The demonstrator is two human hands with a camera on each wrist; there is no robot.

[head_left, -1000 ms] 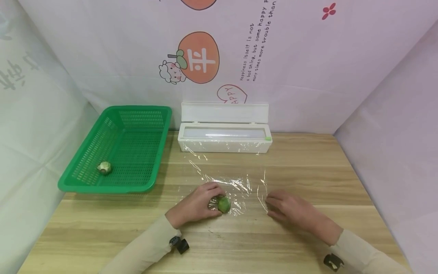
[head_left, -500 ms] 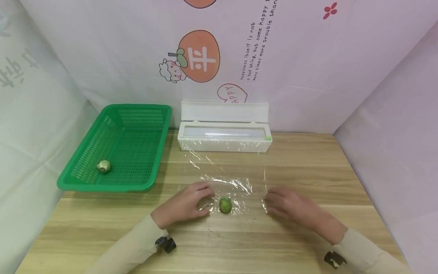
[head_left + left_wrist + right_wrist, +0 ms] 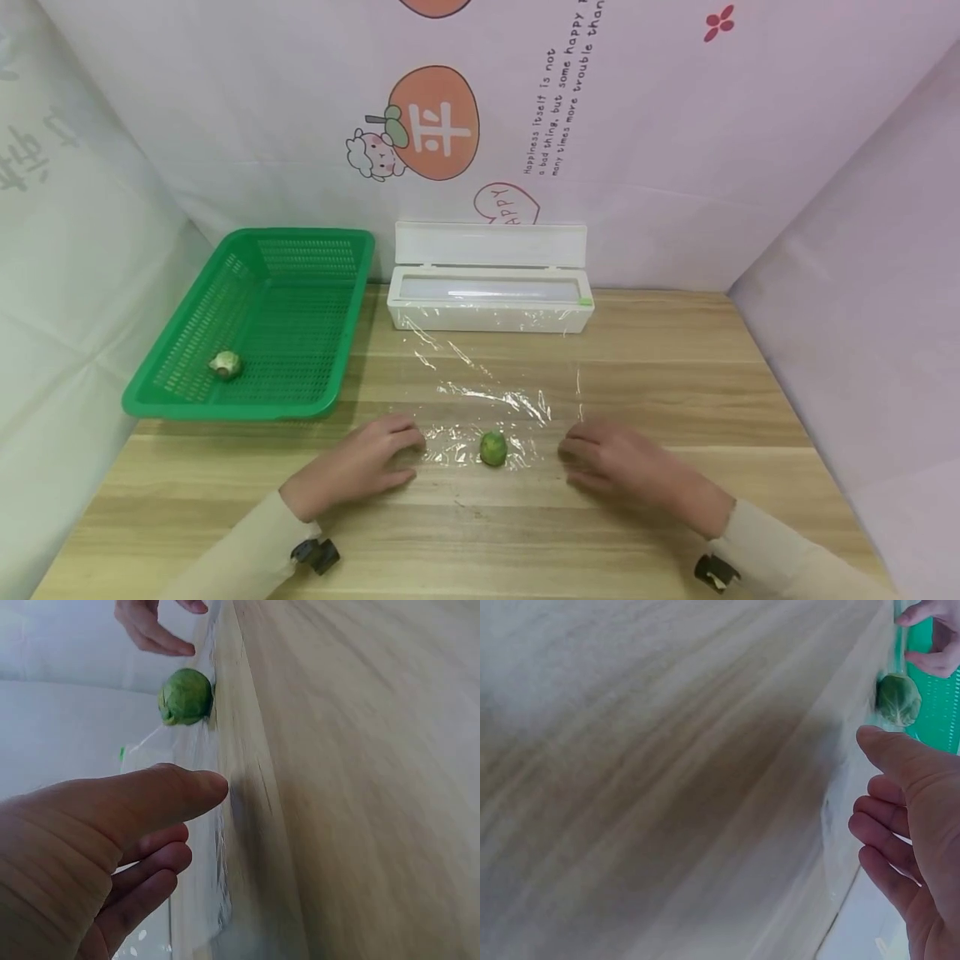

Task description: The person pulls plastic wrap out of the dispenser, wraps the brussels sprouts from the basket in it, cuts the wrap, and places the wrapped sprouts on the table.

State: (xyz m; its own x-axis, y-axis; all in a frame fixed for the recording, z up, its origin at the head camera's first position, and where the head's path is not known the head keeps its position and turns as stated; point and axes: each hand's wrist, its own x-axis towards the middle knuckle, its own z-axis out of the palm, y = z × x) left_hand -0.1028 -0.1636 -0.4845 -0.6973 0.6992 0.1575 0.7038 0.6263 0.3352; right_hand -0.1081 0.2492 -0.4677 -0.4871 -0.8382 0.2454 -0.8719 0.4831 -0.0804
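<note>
Green sprout [image 3: 493, 448] on clear film [image 3: 517, 399], between left hand [image 3: 356, 467] and right hand [image 3: 633, 465], both relaxed, thumbs apart from fingers; basket [image 3: 225, 412] beyond left hand.

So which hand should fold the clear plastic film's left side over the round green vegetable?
Probably the left hand: it's near that side of the film; the right hand is beyond the vegetable.

Green sprout [image 3: 493, 448], seemingly pale-veined; basket [image 3: 240, 412] brighter green.
</note>
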